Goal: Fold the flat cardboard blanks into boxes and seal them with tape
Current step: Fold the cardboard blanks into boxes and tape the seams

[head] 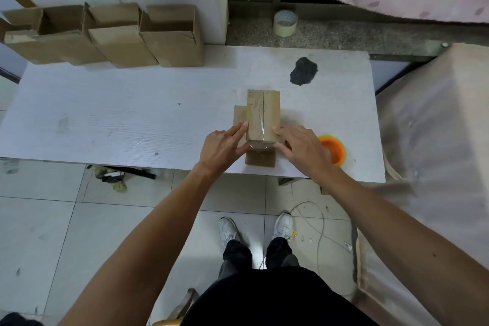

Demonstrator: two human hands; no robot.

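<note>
A small cardboard box (pixel 263 114) stands on the white table (pixel 119 119), upside down, with clear tape running along its top seam and down the near end. Loose flaps stick out at its base on the left and toward me. My left hand (pixel 223 144) presses its straight fingers against the box's left side, thumb at the near corner. My right hand (pixel 300 149) presses the right side the same way, thumb on the taped near end. An orange tape dispenser (pixel 334 149) lies just right of my right hand, partly hidden by it.
Three folded open boxes (pixel 105 37) stand in a row at the table's back left. A roll of tape (pixel 285 22) sits on the stone ledge behind. A black stain (pixel 303 71) marks the table. A covered sofa (pixel 436 140) is on the right.
</note>
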